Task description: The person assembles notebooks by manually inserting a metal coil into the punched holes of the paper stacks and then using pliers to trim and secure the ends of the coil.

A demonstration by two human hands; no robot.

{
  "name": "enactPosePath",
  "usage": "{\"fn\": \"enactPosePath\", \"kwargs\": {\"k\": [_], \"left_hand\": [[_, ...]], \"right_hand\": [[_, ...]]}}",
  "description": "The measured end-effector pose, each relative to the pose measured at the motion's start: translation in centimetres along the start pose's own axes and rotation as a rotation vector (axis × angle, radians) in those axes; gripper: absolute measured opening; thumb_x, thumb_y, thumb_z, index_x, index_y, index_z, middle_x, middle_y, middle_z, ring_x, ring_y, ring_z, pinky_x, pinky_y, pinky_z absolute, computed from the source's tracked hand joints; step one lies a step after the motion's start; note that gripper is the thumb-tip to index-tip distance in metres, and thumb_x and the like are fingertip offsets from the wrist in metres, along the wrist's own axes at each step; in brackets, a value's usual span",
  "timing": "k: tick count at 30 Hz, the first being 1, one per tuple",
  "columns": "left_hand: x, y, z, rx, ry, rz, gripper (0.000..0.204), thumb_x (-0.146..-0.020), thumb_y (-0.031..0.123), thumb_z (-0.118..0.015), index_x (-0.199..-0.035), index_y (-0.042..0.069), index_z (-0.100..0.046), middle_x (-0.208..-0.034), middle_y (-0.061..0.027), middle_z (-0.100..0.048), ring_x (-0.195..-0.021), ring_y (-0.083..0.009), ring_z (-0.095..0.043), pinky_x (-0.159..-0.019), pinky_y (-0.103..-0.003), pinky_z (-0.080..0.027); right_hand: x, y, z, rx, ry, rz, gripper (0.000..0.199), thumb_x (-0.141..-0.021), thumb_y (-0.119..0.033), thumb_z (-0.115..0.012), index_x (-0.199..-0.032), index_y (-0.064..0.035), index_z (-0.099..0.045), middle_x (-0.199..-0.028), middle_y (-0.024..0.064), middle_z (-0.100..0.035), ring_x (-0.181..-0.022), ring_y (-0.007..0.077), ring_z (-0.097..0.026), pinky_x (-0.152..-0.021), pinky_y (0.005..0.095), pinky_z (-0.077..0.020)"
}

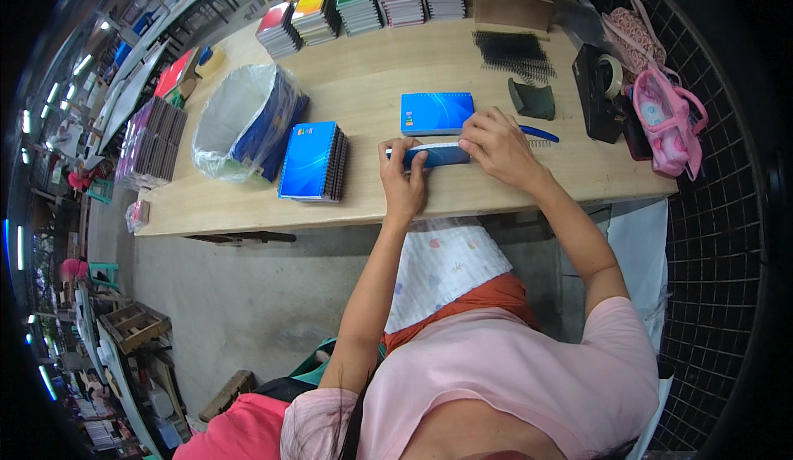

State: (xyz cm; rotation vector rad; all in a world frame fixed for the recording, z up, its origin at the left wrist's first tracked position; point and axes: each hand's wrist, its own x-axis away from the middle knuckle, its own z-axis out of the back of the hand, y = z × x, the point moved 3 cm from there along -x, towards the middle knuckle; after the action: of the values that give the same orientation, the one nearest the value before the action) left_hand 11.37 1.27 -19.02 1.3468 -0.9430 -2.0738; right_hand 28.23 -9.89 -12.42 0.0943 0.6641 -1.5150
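A small blue-covered notebook (444, 157) stands on its edge near the front of the table, its white page edges facing up. Around its left end my left hand (404, 177) is closed, thumb on the near cover. At its right end my right hand (501, 150) has its fingertips closed on the top corner; what else they may pinch is hidden. Just beyond lies a flat blue notebook (436, 113) with a row of holes along its far edge. A curved blue handle (541, 134) juts out right of my right hand, beside a short wire coil (538, 144).
Left stands a stack of blue spiral notebooks (307, 163), beside a plastic-lined bin (234, 121). Coloured notebook stacks (357, 6) line the back. Black binding wires (514, 54), a dark green piece (531, 99), a tape dispenser (596, 92) and a pink bag (665, 121) are at right.
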Motion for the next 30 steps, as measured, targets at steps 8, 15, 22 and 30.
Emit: {"fn": "enactPosePath", "kwargs": {"k": [8, 15, 22, 30], "left_hand": [[0.2, -0.2, -0.2, 0.066, -0.024, 0.005, 0.016, -0.091, 0.011, -0.068, -0.099, 0.001, -0.059, -0.098, -0.0117, -0.054, -0.095, -0.0265, -0.052, -0.086, -0.035, -0.044], [-0.1, 0.7, 0.2, 0.1, -0.072, 0.014, 0.029, -0.079, 0.014, -0.08, -0.094, 0.003, -0.058, -0.094, -0.0089, -0.051, -0.091, -0.0246, -0.05, -0.083, -0.034, -0.043], [0.1, 0.5, 0.2, 0.089, -0.083, 0.013, 0.035, -0.071, 0.011, -0.086, -0.09, 0.004, -0.057, -0.093, -0.0081, -0.051, -0.09, -0.0239, -0.051, -0.08, -0.033, -0.043], [0.0, -0.1, -0.3, 0.13, -0.07, 0.032, 0.035, -0.07, 0.012, -0.087, -0.091, 0.003, -0.06, -0.094, -0.0094, -0.052, -0.087, -0.0242, -0.054, -0.077, -0.035, -0.046]], "right_hand": [[-1.4, 9.3, 2.1, 0.385, 0.067, -0.642, 0.059, -0.086, -0.056, -0.064, -0.121, -0.0084, -0.063, -0.133, 0.0188, -0.051, -0.111, 0.0395, -0.057, -0.097, 0.0553, -0.0435], [-0.9, 11.3, 3.9, 0.134, -0.045, -0.576, 0.054, -0.086, -0.04, -0.066, -0.124, -0.0028, -0.063, -0.127, 0.0249, -0.057, -0.117, 0.0361, -0.058, -0.096, 0.0503, -0.0479], [0.0, 5.9, 1.4, -1.316, -0.422, -0.36, 0.046, -0.085, -0.035, -0.068, -0.107, 0.0044, -0.072, -0.093, 0.0101, -0.073, -0.078, 0.0172, -0.067, -0.073, 0.0286, -0.0518], [0.1, 7.3, -0.7, -0.98, -0.453, -0.338, 0.038, -0.088, -0.032, -0.067, -0.1, 0.0037, -0.073, -0.085, 0.0082, -0.073, -0.075, 0.0148, -0.065, -0.067, 0.0276, -0.0494]]}}
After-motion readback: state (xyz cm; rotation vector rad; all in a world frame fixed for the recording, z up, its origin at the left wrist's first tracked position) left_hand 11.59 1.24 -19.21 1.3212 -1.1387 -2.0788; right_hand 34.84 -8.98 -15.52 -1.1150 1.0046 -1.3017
